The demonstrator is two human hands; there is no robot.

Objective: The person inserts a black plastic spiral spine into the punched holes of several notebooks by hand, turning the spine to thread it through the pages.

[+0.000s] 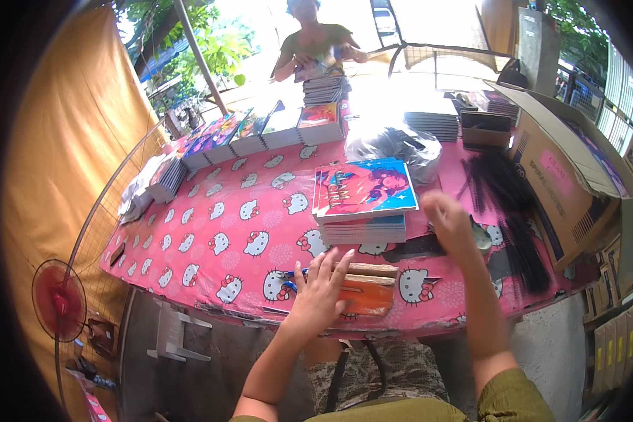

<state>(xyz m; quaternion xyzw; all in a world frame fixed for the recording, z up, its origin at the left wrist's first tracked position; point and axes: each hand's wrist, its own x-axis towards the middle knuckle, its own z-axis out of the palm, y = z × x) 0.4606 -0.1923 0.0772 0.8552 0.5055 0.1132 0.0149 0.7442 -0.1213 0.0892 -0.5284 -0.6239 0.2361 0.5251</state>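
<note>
Head view: one tabletop (pixel 211 211), covered in pink cloth printed with many white cat faces, fills the middle. At its right edge stands one open cardboard box (pixel 566 176), with dark print on its side and one pink label bearing writing. Past the far edge is one co-worker (pixel 316 42), both hands raised above a stack of books (pixel 322 91). A row of several book stacks (pixel 281 133) lines the far left edge. One clear plastic bag (pixel 397 148) sits just behind the central book stack (pixel 366 193), which lies right of the tabletop's middle; its red and blue top cover carries large title lettering. Two bunches of black coils (pixel 503 186) lie toward the right edge. The right hand (pixel 449 221), blurred and curled, is just beside the stack's right side; whether it grips anything I cannot tell. The left hand (pixel 320 292) is open, fingers spread, near the near edge, grasping nothing visible. Just right of it are one orange block (pixel 369 297) and one wooden bar (pixel 373 270); one blue handle (pixel 289 285) shows at its left.
</note>
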